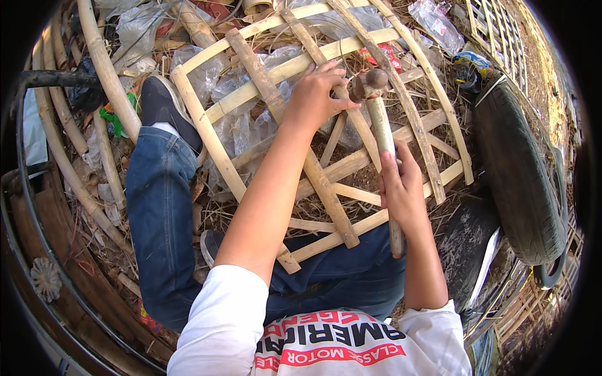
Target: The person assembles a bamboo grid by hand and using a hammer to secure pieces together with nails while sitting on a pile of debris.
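Observation:
A frame of split bamboo slats (213, 141), curved and crossed into a lattice, rests across my knees. My left hand (316, 94) presses on a slat near the frame's upper middle, fingers pinched at a crossing of slats. My right hand (401, 185) grips the pale wooden handle of a hammer (379, 122). Its dark metal head (370, 81) sits just right of my left fingertips, over the same crossing. Whether a nail is held there is too small to tell.
Loose bamboo poles (103, 69) lie at the left among plastic bags and dry straw. A black tyre (520, 175) lies at the right, with bamboo lattice panels (495, 28) beyond. A dark metal rim (25, 188) curves along the left edge. My foot in a black shoe (160, 103) rests under the frame.

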### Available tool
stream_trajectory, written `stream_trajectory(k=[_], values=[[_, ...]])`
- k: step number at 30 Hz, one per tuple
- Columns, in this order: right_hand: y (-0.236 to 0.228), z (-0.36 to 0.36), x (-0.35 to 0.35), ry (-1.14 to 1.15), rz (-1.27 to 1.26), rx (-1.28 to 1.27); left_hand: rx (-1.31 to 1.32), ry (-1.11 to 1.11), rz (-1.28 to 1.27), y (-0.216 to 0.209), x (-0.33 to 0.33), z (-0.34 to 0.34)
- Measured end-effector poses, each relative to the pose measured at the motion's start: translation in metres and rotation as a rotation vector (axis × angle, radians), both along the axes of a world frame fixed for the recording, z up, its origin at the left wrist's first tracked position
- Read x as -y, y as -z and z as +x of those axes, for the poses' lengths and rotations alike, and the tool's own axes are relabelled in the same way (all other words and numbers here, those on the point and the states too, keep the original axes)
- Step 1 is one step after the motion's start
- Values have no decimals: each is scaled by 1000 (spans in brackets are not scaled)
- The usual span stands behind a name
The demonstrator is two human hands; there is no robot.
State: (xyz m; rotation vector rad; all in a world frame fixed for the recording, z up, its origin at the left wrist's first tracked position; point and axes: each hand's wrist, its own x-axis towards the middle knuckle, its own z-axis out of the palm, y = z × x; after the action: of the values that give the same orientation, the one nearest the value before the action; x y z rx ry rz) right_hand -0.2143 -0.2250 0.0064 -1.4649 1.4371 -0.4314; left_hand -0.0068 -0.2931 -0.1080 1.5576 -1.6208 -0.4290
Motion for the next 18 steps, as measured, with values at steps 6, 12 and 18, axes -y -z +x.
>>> stream_trajectory(k=[6,12,18], values=[[-33,11,-6,54,28,169,-59,-3,-27,-5,-3,3],[-41,11,3,92,96,182,-28,0,-73,-6,-3,2],[-28,10,4,34,166,108,1,-24,-30,-5,4,7]])
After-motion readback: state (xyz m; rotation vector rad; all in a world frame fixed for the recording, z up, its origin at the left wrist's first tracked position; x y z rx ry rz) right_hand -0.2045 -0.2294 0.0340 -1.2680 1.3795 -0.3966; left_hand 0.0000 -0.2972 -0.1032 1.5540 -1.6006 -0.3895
